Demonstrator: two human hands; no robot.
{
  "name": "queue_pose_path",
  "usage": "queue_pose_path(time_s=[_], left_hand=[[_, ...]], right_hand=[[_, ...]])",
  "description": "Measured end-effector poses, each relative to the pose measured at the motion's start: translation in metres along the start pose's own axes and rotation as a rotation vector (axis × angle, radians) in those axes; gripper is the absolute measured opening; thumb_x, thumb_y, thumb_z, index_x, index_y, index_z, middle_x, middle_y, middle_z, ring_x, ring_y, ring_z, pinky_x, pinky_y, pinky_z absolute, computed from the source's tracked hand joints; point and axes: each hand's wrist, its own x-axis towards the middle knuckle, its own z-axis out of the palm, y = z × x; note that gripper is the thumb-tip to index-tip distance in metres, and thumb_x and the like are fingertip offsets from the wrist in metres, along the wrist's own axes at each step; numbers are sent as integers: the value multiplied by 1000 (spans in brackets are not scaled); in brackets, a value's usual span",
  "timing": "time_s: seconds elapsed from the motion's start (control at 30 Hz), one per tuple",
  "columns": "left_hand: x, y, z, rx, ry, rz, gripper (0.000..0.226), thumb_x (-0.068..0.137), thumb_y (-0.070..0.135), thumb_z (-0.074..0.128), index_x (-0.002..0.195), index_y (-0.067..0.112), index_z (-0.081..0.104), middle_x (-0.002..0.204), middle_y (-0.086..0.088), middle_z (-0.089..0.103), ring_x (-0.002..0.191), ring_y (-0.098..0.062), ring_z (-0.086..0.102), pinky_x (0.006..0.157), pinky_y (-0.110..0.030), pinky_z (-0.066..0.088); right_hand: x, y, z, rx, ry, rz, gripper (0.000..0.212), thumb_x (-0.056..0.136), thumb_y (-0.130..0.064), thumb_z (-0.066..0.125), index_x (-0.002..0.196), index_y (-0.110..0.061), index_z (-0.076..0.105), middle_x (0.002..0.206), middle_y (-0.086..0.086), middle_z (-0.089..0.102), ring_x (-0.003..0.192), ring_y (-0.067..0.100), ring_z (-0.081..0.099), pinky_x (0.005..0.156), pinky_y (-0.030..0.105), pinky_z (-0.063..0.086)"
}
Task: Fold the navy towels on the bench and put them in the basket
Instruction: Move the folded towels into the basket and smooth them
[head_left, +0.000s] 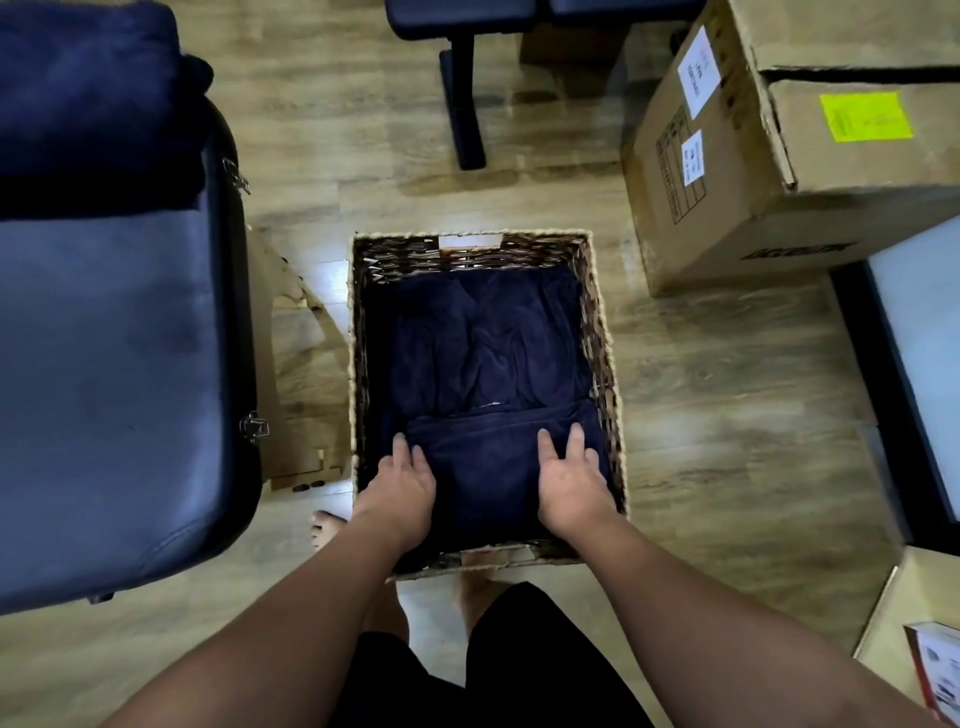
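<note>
A woven basket (602, 332) stands on the wooden floor in front of me. Inside its near half lies a folded navy towel (483, 467). Beyond it, in the far half, another navy towel (483, 343) lies rumpled. My left hand (402, 486) rests flat on the left end of the folded towel, fingers straight. At the towel's right end my right hand (569, 480) also lies flat with fingers spread. On the left, the padded blue bench (114, 374) carries a further navy towel (88, 98) at its far end.
A large cardboard box (779, 171) sits at the right rear, close to the basket's far corner. A black stool leg (462, 104) stands behind the basket. A white panel (919, 353) and another box (914, 623) line the right side. My bare feet are by the basket's near edge.
</note>
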Motion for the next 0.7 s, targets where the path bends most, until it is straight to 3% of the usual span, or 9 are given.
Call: queue_pose_path(time_s=[0.07, 0.2, 0.33, 0.53, 0.63, 0.7], left_hand=[[-5, 6, -9, -43, 26, -9, 75, 99, 16, 52, 158, 2, 9, 164, -26, -9, 143, -40, 24, 113, -45, 39], [-20, -1, -29, -168, 159, -30, 40, 101, 29, 50, 136, 10, 44, 145, -17, 34, 130, -36, 42, 107, -42, 39], [-32, -14, -50, -372, 230, -60, 33, 102, 39, 50, 113, 9, 59, 122, -16, 59, 117, -34, 58, 96, -38, 45], [-66, -43, -96, -566, 338, -116, 38, 98, 48, 52, 90, 13, 65, 99, -14, 72, 101, -34, 66, 79, -36, 50], [-90, -69, -119, -609, 403, -141, 45, 98, 46, 53, 69, 11, 54, 87, -15, 70, 92, -34, 65, 72, -36, 44], [-109, -91, -131, -658, 454, -160, 45, 98, 43, 54, 65, 12, 51, 77, -8, 65, 85, -30, 63, 67, -35, 42]], right_hand=[[-1, 5, -6, 20, 19, -32, 85, 91, -13, 62, 160, -21, 14, 164, 21, -5, 143, 41, 23, 112, 45, 36], [-6, 3, -23, 105, 53, -56, 59, 92, -40, 64, 144, -18, 47, 148, 15, 36, 130, 39, 42, 109, 42, 41], [-14, -9, -41, 291, -7, -83, 68, 90, -55, 62, 146, -18, 52, 147, 5, 53, 134, 30, 50, 111, 36, 41], [-36, -47, -88, 562, -100, -177, 65, 95, -53, 61, 149, -18, 50, 151, -2, 50, 137, 20, 48, 110, 28, 37], [-46, -72, -112, 617, -108, -225, 63, 94, -55, 61, 145, -19, 55, 149, -1, 53, 135, 19, 50, 108, 29, 38], [-54, -90, -126, 630, -100, -269, 58, 95, -54, 61, 142, -20, 59, 146, -2, 56, 133, 19, 51, 102, 27, 39]])
